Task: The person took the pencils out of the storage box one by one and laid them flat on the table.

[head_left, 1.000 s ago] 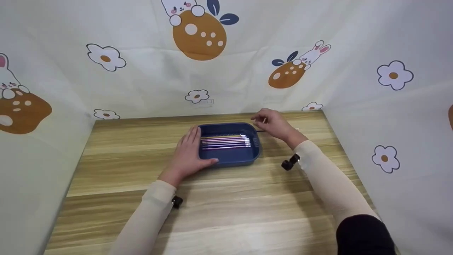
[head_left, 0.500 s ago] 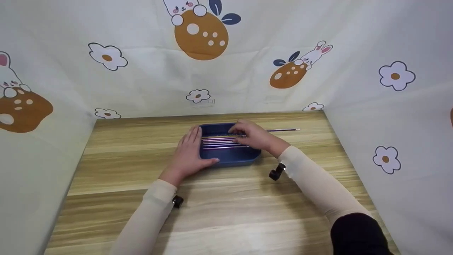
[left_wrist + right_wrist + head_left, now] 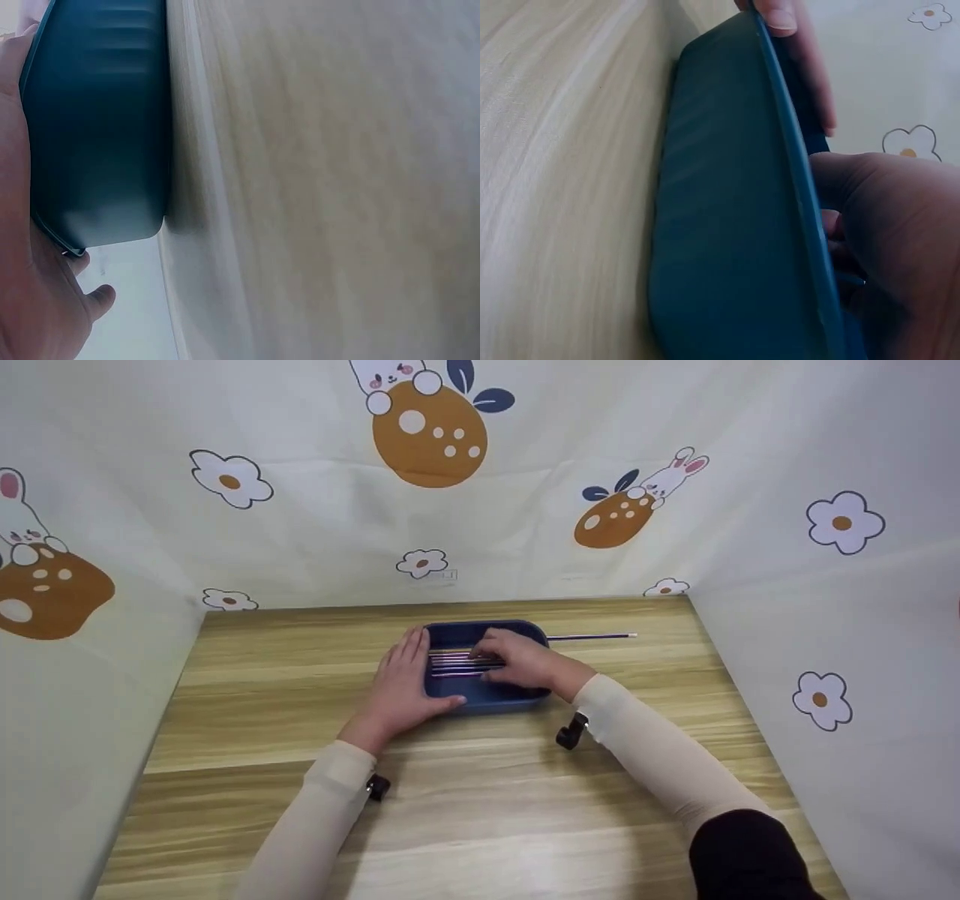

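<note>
A dark blue rectangular box (image 3: 502, 703) stands on the table, with a row of several thin pencils (image 3: 451, 667) lying lengthwise inside it. My left hand (image 3: 401, 682) holds the box's left end, the thumb along the near rim and the long fingers reaching to the far left corner. Inside the box, my right hand (image 3: 521, 658) is low over the pencils, fingers bent toward their far side and thumb at the near side. Its palm covers the pencils' right ends; whether it grips them I cannot tell. Behind the box, one dark pencil (image 3: 592, 637) with a pale tip sticks out to the right.
The wood-grain table (image 3: 480, 810) extends toward me and to both sides. A pale curtain (image 3: 315, 532) printed with rabbits and flowers hangs along the table's back edge and both sides. Each forearm carries a small black camera, such as the right one (image 3: 571, 733).
My right hand has moved left from beside the lone pencil into the box, then farther left and nearer over the pencils. The lone pencil came into fuller view. My left hand stayed put.
</note>
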Tool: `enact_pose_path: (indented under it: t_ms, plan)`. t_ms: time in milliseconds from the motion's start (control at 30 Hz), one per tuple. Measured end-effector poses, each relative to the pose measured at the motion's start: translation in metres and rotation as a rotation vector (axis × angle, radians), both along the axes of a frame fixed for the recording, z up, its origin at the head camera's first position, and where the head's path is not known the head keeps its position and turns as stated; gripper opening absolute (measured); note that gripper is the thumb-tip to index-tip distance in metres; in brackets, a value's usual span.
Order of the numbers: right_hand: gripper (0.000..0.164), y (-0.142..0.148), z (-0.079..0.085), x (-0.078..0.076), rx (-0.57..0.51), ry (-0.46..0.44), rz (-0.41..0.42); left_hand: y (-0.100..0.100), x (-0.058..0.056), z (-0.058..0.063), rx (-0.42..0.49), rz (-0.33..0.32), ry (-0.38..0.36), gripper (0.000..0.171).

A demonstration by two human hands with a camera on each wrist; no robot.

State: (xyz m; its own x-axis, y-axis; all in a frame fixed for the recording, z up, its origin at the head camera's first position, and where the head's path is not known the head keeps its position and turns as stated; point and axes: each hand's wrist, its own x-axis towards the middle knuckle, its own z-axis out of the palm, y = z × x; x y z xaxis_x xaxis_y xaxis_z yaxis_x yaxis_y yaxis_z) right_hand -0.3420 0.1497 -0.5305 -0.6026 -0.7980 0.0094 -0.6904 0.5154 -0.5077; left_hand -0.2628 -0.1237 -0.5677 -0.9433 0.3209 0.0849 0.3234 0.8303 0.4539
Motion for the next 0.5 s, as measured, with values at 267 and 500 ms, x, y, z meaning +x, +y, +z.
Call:
enact_pose_path:
  t_ms: [267, 500]
  plan:
    - [0.037, -0.011, -0.009, 0.0, 0.071, 0.034, 0.014, 0.0, -0.001, -0.001, 0.009, 0.005, 0.001, 0.145]
    - [0.035, -0.016, -0.013, 0.0, 0.097, 0.056, 0.053, 0.0, -0.001, 0.0, 0.011, 0.005, -0.008, 0.145]
